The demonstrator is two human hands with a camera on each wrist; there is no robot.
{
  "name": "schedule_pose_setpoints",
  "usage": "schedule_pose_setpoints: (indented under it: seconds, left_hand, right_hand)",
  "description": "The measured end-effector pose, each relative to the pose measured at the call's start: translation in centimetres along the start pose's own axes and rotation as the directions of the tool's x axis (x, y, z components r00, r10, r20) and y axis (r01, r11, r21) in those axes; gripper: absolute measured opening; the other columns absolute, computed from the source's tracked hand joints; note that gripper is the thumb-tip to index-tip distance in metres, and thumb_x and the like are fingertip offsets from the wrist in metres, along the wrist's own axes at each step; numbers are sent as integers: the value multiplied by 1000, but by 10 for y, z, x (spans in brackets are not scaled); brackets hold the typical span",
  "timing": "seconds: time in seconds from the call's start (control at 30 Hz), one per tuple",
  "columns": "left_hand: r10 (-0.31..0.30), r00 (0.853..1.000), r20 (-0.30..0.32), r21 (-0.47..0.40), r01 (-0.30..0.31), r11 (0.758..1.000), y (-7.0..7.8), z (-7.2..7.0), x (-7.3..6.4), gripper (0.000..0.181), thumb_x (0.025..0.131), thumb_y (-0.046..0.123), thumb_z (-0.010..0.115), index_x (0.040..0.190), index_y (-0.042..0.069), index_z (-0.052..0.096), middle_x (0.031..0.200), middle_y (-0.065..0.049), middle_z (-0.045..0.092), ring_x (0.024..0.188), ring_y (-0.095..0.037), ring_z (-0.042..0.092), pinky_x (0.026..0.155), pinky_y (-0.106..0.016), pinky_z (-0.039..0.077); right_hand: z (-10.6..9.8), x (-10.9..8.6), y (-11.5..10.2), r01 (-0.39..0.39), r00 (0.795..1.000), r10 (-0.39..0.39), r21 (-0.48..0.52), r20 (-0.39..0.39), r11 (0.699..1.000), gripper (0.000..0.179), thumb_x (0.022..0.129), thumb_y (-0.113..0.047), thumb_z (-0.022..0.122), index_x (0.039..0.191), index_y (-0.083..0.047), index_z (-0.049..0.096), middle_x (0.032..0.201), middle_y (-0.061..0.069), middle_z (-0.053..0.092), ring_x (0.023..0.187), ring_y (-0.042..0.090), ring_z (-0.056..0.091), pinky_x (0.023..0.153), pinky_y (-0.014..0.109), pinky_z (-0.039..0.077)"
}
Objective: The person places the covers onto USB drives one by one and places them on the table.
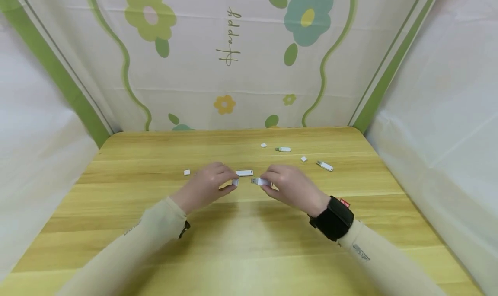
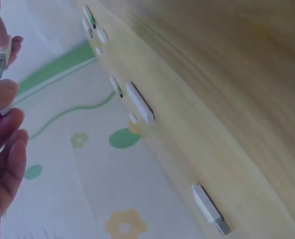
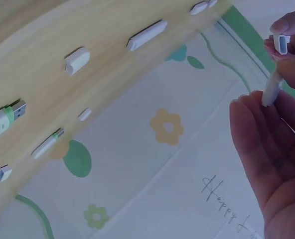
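My left hand (image 1: 210,181) pinches a small white cap (image 1: 235,182) between thumb and fingers. Its hollow end (image 3: 282,46) shows in the right wrist view. Across a short gap, my right hand (image 1: 285,183) pinches a white USB flash drive (image 1: 264,182) whose bare metal plug (image 1: 254,181) points left at the cap. Just behind the gap, a white USB flash drive (image 1: 244,173) lies on the table. In the left wrist view, another white drive (image 2: 206,204) with its metal plug exposed lies on the wood; my left hand mostly hides it in the head view.
Two uncapped flash drives (image 1: 285,149) (image 1: 325,166) lie at the back right of the wooden table (image 1: 241,253), with loose white caps (image 1: 263,145) (image 1: 304,159) near them. Left of my left hand lies another cap (image 1: 186,172). A flower-printed cloth (image 1: 186,75) hangs behind the table.
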State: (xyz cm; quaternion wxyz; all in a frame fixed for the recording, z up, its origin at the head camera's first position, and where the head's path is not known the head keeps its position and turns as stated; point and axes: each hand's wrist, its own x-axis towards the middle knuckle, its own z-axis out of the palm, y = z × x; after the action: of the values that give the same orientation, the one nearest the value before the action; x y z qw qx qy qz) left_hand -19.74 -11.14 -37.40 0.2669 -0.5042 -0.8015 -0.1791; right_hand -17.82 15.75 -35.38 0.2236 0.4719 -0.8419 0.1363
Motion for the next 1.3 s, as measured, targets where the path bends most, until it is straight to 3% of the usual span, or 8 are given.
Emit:
schedule_pose_setpoints:
  seconds: [0.13, 0.23, 0.47, 0.77, 1.03, 1.3]
  left_hand:
    - [84, 996, -43, 23, -83, 996, 10, -2, -1, 26, 75, 8, 86, 98, 4, 74, 92, -3, 71, 86, -20, 64, 78, -27, 55]
    - [106, 993, -42, 41, -105, 994, 17, -4, -2, 24, 77, 9, 85, 97, 4, 74, 92, -3, 71, 87, -19, 64, 80, -27, 54]
    - [109, 993, -53, 72, -105, 992, 28, -4, -4, 24, 76, 11, 86, 96, 5, 74, 90, -1, 70, 86, -18, 64, 79, -26, 54]
    - [108, 991, -82, 38, -105, 994, 35, -2, -5, 25, 73, 10, 88, 94, 5, 74, 88, 0, 70, 82, -16, 62, 74, -24, 53]
    - [101, 992, -81, 8, -101, 995, 38, -2, -5, 21, 80, 13, 84, 96, 5, 74, 90, 0, 69, 85, -17, 62, 76, -23, 53]
    - [96, 992, -86, 7, -96, 995, 38, -1, -4, 18, 84, 15, 80, 97, 4, 74, 90, -1, 69, 85, -17, 62, 75, -23, 53]
  right_hand:
    - [-2, -5, -10, 63, 997, -65, -36, -49, 997, 18, 82, -11, 82, 95, -3, 72, 85, 2, 63, 72, 9, 59, 65, 18, 52]
    - [-2, -8, -16, 101, 992, -106, -69, -74, 992, 20, 81, -11, 82, 97, -2, 71, 88, 3, 62, 73, 10, 58, 65, 19, 52]
    - [2, -10, -24, 157, 981, -166, -86, -103, 984, 18, 83, -8, 78, 98, -1, 69, 90, 5, 60, 76, 12, 56, 67, 19, 51]
    - [10, -13, -25, 215, 964, -225, -86, -143, 973, 18, 83, -8, 77, 98, -2, 68, 91, 4, 61, 75, 12, 56, 65, 19, 51]
    - [10, -13, -27, 203, 971, -208, -47, -120, 978, 11, 93, -12, 68, 100, -3, 67, 93, 4, 61, 79, 12, 55, 67, 18, 51]
    - [12, -12, -27, 195, 972, -196, -19, -127, 981, 14, 96, -13, 67, 103, -1, 68, 98, 6, 62, 83, 13, 58, 72, 19, 53]
